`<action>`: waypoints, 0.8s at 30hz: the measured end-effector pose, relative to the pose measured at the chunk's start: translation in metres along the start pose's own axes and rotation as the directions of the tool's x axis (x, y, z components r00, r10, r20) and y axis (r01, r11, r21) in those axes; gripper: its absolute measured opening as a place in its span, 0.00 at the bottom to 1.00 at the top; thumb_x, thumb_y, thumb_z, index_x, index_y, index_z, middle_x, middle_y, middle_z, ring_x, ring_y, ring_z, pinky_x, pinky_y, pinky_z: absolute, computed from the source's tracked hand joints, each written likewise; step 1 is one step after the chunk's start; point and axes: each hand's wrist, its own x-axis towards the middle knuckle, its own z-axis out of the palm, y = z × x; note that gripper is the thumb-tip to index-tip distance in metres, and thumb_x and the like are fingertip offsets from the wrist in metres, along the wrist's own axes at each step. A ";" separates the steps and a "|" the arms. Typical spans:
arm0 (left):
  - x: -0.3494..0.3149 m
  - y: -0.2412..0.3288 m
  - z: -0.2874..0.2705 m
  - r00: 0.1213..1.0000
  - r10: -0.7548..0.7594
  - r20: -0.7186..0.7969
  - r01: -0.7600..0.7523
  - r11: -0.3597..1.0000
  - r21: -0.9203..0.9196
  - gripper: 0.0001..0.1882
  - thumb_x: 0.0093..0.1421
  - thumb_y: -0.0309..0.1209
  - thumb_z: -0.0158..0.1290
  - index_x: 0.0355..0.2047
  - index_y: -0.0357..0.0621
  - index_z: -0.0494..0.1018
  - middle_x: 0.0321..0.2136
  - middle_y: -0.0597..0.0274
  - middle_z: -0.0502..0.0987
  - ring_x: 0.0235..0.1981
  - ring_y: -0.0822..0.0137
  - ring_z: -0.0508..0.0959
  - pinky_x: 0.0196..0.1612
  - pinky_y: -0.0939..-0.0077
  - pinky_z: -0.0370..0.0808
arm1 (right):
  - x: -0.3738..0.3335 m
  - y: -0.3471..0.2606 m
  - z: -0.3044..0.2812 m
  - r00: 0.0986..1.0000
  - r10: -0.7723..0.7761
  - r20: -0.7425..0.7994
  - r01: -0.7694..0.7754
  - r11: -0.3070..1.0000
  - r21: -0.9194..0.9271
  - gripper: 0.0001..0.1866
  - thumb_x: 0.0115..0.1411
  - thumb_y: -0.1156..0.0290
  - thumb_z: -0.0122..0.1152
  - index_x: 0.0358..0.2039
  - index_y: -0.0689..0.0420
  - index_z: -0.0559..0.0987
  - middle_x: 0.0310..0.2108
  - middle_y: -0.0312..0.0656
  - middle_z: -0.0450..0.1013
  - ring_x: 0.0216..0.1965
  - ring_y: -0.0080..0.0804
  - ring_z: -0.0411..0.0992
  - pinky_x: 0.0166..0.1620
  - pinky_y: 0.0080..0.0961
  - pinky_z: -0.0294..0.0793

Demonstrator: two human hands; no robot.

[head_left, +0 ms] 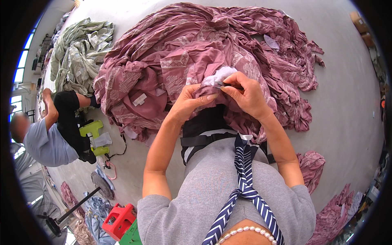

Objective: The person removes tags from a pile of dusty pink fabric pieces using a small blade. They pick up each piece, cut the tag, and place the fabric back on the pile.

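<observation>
Taking the clock from the middle of the view, a big heap of mauve patterned cloth is spreading across the upper part, from ten round to two, its near edge reaching the person's lap. The left hand is pinching a bunched fold of it, thumb laid along the top, fingers tucked beneath. The right hand is sitting at three o'clock from the left, thumb and forefinger pinching a small dark piece, too small to identify, at the edge of a lilac cloth lying against the fold.

At nine o'clock from the hands, a white label is showing on the mauve cloth; its print is too small to read. The wearer's grey top, at six, is carrying a faint coloured motif, also unreadable, with a striped navy tie hanging over it.

At nine, a co-worker in a light blue top is sitting beside a lime stool. Pale green cloth is lying at ten, a red stool is standing at seven, and more mauve fabric is lying at four.
</observation>
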 end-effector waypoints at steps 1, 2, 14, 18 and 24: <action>0.000 0.001 0.001 1.000 0.005 0.004 -0.005 1.000 0.012 0.10 0.54 0.28 0.61 0.36 0.40 0.78 0.27 0.72 0.77 0.27 0.82 0.74 0.32 0.88 0.70 | 0.000 0.001 0.000 1.000 0.008 0.003 -0.008 1.000 0.015 0.11 0.55 0.68 0.64 0.32 0.61 0.75 0.24 0.45 0.75 0.24 0.32 0.76 0.29 0.24 0.73; 0.001 0.002 0.002 1.000 0.010 0.009 -0.010 1.000 0.024 0.10 0.54 0.29 0.61 0.36 0.40 0.78 0.27 0.72 0.77 0.27 0.82 0.74 0.31 0.88 0.70 | 0.001 0.000 -0.001 1.000 -0.007 0.005 0.007 1.000 -0.010 0.11 0.56 0.68 0.64 0.32 0.61 0.75 0.24 0.45 0.75 0.24 0.32 0.76 0.29 0.24 0.73; 0.001 0.008 0.000 0.999 -0.020 0.028 0.017 0.991 0.132 0.09 0.54 0.30 0.61 0.35 0.41 0.78 0.25 0.72 0.76 0.27 0.81 0.74 0.32 0.87 0.70 | 0.000 -0.001 -0.004 0.999 0.033 0.020 -0.033 0.999 0.004 0.10 0.57 0.69 0.63 0.33 0.61 0.74 0.24 0.39 0.73 0.26 0.24 0.73 0.30 0.20 0.71; 0.002 0.012 0.009 0.999 -0.013 -0.051 0.021 0.987 0.158 0.09 0.54 0.29 0.61 0.34 0.40 0.78 0.25 0.72 0.76 0.27 0.82 0.73 0.31 0.86 0.70 | 0.002 -0.004 -0.007 0.995 0.075 -0.059 -0.054 0.952 0.300 0.14 0.55 0.71 0.64 0.39 0.62 0.73 0.27 0.32 0.70 0.29 0.16 0.67 0.33 0.14 0.68; 0.004 0.019 0.014 0.998 0.070 -0.005 -0.061 0.901 0.429 0.07 0.52 0.24 0.60 0.32 0.35 0.78 0.24 0.73 0.75 0.25 0.83 0.71 0.29 0.87 0.69 | 0.016 -0.022 0.009 0.988 -0.137 0.068 0.138 0.990 -0.020 0.11 0.47 0.74 0.69 0.32 0.60 0.77 0.27 0.39 0.73 0.25 0.22 0.71 0.29 0.18 0.70</action>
